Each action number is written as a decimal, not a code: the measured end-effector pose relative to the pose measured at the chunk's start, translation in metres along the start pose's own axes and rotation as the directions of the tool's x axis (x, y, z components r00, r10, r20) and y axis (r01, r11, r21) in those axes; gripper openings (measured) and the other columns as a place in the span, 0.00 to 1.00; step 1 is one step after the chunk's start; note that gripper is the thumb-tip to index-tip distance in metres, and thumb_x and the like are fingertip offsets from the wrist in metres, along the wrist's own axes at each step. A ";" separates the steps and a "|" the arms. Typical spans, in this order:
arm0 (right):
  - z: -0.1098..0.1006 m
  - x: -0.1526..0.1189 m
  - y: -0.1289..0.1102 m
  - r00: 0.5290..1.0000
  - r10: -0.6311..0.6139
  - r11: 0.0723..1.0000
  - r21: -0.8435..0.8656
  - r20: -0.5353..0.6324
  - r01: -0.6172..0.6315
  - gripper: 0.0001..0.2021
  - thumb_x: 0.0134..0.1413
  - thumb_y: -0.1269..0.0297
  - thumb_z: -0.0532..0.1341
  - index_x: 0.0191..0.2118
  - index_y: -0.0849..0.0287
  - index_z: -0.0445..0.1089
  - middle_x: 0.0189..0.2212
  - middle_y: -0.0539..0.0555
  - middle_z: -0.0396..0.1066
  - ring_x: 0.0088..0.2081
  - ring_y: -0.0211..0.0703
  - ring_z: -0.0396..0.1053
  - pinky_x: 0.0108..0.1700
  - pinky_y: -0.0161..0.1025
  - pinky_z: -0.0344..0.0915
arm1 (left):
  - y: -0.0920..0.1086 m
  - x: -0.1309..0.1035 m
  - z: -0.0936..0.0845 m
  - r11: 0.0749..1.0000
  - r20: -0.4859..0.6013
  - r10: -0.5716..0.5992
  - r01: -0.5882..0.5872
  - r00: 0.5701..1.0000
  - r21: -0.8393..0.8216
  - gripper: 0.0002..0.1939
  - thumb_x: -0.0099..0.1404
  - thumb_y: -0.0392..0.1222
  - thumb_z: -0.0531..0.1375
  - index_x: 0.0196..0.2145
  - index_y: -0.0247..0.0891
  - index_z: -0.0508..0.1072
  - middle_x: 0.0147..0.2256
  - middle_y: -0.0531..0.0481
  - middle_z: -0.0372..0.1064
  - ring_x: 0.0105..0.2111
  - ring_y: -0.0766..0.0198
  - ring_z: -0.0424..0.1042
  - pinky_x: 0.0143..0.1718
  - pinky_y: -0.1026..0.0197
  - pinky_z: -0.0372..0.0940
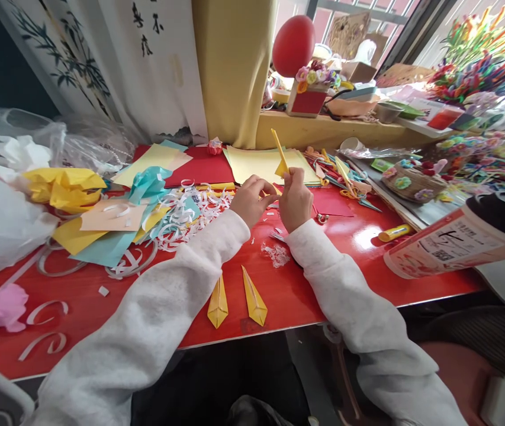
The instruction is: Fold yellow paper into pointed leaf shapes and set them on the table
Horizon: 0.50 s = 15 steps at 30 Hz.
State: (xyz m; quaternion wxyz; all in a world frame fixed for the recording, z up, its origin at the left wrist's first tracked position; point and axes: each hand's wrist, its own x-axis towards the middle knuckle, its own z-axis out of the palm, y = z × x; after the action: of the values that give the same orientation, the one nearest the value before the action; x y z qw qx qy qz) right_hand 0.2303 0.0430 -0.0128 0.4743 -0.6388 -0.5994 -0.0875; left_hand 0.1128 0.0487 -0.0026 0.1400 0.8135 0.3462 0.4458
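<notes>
My right hand (295, 200) is closed round a folded yellow paper piece (281, 155), whose narrow tip points up. Just left of it, my left hand (252, 200) has its fingers pinched together near the right hand's fingers; what they hold is too small to make out. Two folded yellow paper points, a left one (218, 305) and a right one (255, 300), lie on the red table (305, 299) near its front edge, below my wrists. A stack of pale yellow sheets (245, 165) lies behind my hands.
White paper curls (199, 210) and coloured sheets (112, 216) cover the left, beside a plastic bag (3, 219). Scissors and tools (341, 174) lie back right. A yellow glue stick (394, 232) and a tilted-looking drink cup (452, 242) stand out at the right.
</notes>
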 end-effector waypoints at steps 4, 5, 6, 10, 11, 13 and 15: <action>0.001 0.000 -0.001 1.000 0.009 1.000 0.007 0.027 -0.009 0.18 0.56 0.53 0.36 0.37 0.57 0.56 0.19 0.50 0.59 0.21 0.38 0.60 0.25 0.34 0.50 | 0.005 -0.002 0.003 0.986 -0.041 0.111 -0.105 0.993 0.131 0.06 0.59 0.37 0.50 0.27 0.36 0.63 0.31 0.49 0.61 0.33 0.66 0.60 0.35 0.64 0.59; 0.001 -0.001 -0.002 0.999 0.010 1.000 0.020 0.040 -0.011 0.18 0.56 0.53 0.36 0.37 0.57 0.56 0.19 0.50 0.58 0.21 0.38 0.59 0.25 0.34 0.50 | 0.006 -0.003 0.004 0.976 -0.042 0.145 -0.136 0.988 0.171 0.05 0.60 0.35 0.49 0.27 0.36 0.62 0.31 0.48 0.60 0.33 0.65 0.60 0.35 0.64 0.58; 0.001 -0.001 -0.003 0.998 0.010 0.999 0.038 0.058 -0.012 0.18 0.56 0.53 0.36 0.36 0.57 0.56 0.18 0.50 0.58 0.20 0.38 0.59 0.24 0.34 0.50 | 0.006 -0.004 0.004 0.962 -0.039 0.178 -0.166 0.983 0.215 0.05 0.60 0.34 0.48 0.28 0.36 0.62 0.32 0.48 0.60 0.34 0.64 0.59 0.35 0.63 0.58; 0.000 -0.003 -0.011 0.992 -0.004 0.991 0.133 0.127 -0.013 0.16 0.56 0.55 0.37 0.34 0.57 0.55 0.18 0.49 0.58 0.19 0.36 0.57 0.23 0.33 0.50 | 0.003 -0.008 0.002 0.884 0.028 0.288 -0.277 0.957 0.377 0.10 0.60 0.31 0.43 0.29 0.36 0.62 0.33 0.45 0.60 0.35 0.60 0.59 0.35 0.58 0.57; 0.000 -0.003 -0.010 0.990 -0.005 0.988 0.155 0.139 -0.017 0.16 0.56 0.55 0.37 0.34 0.57 0.55 0.19 0.49 0.58 0.19 0.35 0.57 0.23 0.33 0.51 | 0.003 -0.009 0.000 0.861 0.052 0.309 -0.303 0.950 0.408 0.11 0.60 0.31 0.42 0.29 0.36 0.62 0.33 0.44 0.60 0.35 0.59 0.59 0.35 0.57 0.56; 0.001 0.000 -0.005 0.987 0.011 0.983 0.179 0.158 -0.040 0.14 0.56 0.56 0.38 0.34 0.57 0.55 0.20 0.49 0.59 0.20 0.34 0.57 0.23 0.32 0.51 | 0.008 -0.010 -0.006 0.814 0.087 0.371 -0.369 0.924 0.449 0.13 0.61 0.32 0.40 0.29 0.37 0.62 0.32 0.44 0.62 0.34 0.59 0.60 0.34 0.56 0.56; 0.001 0.006 0.006 0.985 0.060 0.981 0.172 0.162 -0.088 0.13 0.56 0.58 0.39 0.33 0.58 0.56 0.22 0.50 0.61 0.22 0.34 0.58 0.25 0.32 0.52 | 0.020 -0.009 -0.016 0.778 0.071 0.465 -0.446 0.883 0.442 0.15 0.62 0.34 0.39 0.30 0.38 0.63 0.31 0.45 0.62 0.33 0.60 0.61 0.34 0.56 0.57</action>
State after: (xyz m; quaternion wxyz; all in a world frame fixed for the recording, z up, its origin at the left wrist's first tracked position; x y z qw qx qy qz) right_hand 0.2369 0.0490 -0.0122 0.4843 -0.6205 -0.6158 0.0343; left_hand 0.1055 0.0271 0.0112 -0.1693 0.8733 0.2352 0.3917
